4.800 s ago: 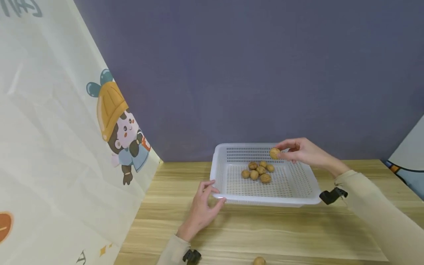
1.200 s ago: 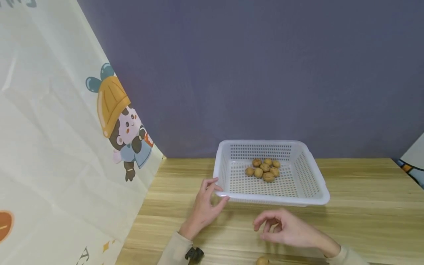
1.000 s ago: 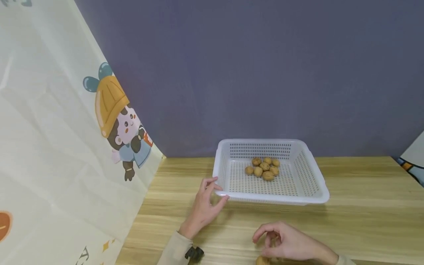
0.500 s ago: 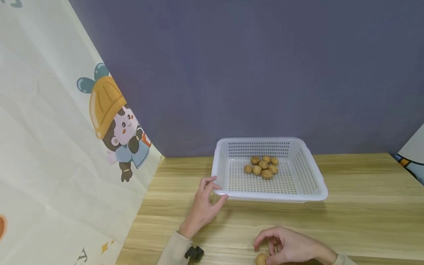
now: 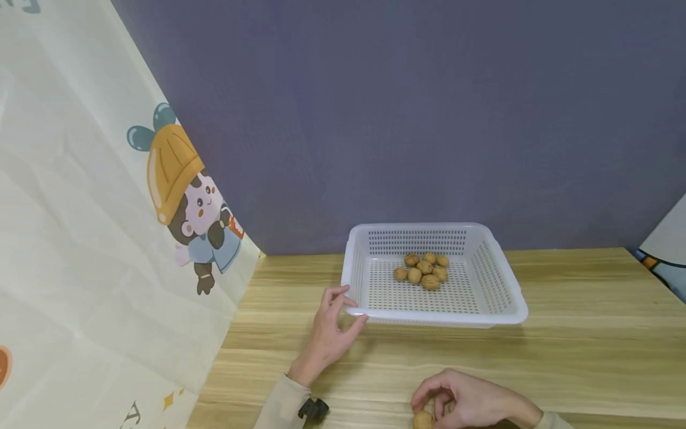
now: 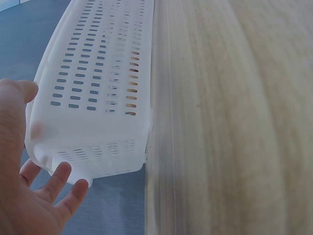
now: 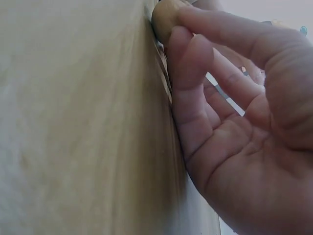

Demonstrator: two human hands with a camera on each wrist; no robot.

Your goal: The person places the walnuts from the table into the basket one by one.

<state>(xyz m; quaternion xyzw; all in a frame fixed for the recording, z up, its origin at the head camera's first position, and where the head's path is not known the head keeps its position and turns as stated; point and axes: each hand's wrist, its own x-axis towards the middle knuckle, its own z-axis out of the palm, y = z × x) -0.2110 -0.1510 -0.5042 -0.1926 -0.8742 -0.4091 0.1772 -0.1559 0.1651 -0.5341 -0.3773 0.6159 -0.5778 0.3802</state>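
Observation:
A white perforated plastic basket [image 5: 445, 317] stands on the wooden table with several walnuts [image 5: 424, 267] clustered on its floor. My left hand [image 5: 326, 336] holds its near left corner, thumb on the front rim and fingers at the left side; in the left wrist view that thumb meets the basket [image 6: 98, 125] near its rim. Close to the bottom edge of the head view, my right hand [image 5: 471, 398] pinches a single walnut [image 5: 423, 420] between thumb and forefinger, low at the tabletop. The right wrist view shows this walnut [image 7: 166, 20] at the fingertips, partly covered by them.
The wooden tabletop [image 5: 584, 345] extends to both sides of the basket. Behind it rises a dark blue-grey backdrop [image 5: 407, 119]. A pale sheet with a cartoon figure [image 5: 198, 202] borders the left side. A black wrist camera [image 5: 313, 410] sits on my left sleeve.
My right hand, earlier holding a walnut over the basket, let it go inside, came down towards the front and took hold of another walnut. My left hand has stayed at the basket corner.

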